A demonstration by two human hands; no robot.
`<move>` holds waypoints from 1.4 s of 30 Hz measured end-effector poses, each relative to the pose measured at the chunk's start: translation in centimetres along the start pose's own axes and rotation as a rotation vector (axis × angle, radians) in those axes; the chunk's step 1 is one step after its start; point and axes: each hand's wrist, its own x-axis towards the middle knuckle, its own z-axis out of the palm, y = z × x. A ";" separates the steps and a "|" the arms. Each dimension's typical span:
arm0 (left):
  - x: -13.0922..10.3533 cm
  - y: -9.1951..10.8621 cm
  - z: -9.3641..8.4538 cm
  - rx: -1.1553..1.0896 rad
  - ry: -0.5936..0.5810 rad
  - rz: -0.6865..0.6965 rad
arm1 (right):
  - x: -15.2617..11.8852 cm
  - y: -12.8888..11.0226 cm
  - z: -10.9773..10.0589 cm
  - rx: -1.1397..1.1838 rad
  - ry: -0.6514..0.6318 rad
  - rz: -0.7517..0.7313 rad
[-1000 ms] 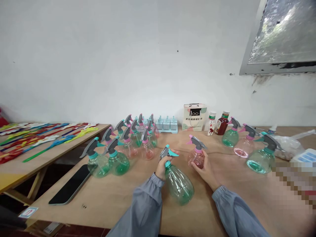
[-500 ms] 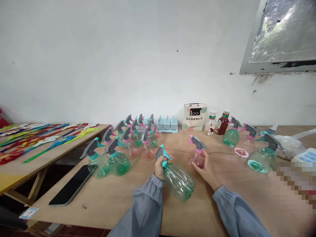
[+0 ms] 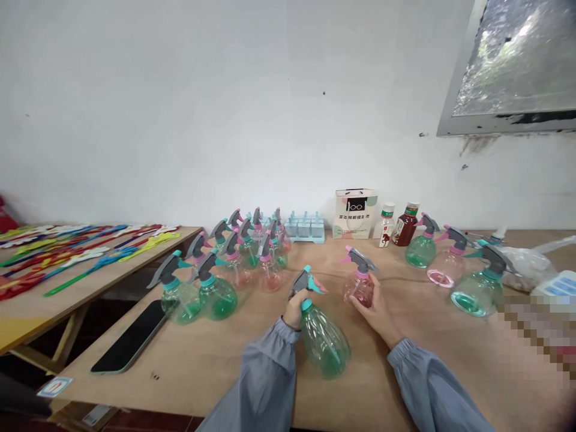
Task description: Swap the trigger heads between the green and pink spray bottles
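Observation:
My left hand [image 3: 294, 307] is wrapped round the grey and turquoise spray head of a green spray bottle [image 3: 326, 345], whose clear ribbed body leans toward me at the front of the table. Just right of it, a pink spray bottle [image 3: 358, 289] stands upright with its nozzle pointing left. My right hand [image 3: 374, 306] grips that pink bottle's body from the right side, thumb in front. To the left stands a cluster of green spray bottles [image 3: 218, 298] and pink spray bottles [image 3: 269, 276]. Several more, including a large green one [image 3: 479, 291], stand at the right.
A black phone [image 3: 130, 339] lies at the table's left. Along the wall are a blue popsicle mold [image 3: 306, 230], a paper bag [image 3: 354, 216], a white-labelled bottle [image 3: 386, 228] and a dark red bottle [image 3: 405, 225]. A side table [image 3: 85, 279] bears colourful flat strips.
The green bottle in my left hand has swung more upright, its base moving down and slightly left while its spray head shifted right. My right hand and the pink bottle stay put.

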 end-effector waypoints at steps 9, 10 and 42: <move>-1.9 6.5 -0.8 0.503 0.106 0.162 | 0.0 -0.1 0.0 0.019 0.008 0.019; -2.2 7.4 -1.6 0.571 0.172 0.192 | 0.0 -0.1 0.0 0.019 0.006 0.021; -1.4 3.5 -12.1 1.402 0.792 0.857 | -0.1 -0.6 0.2 0.046 0.031 0.014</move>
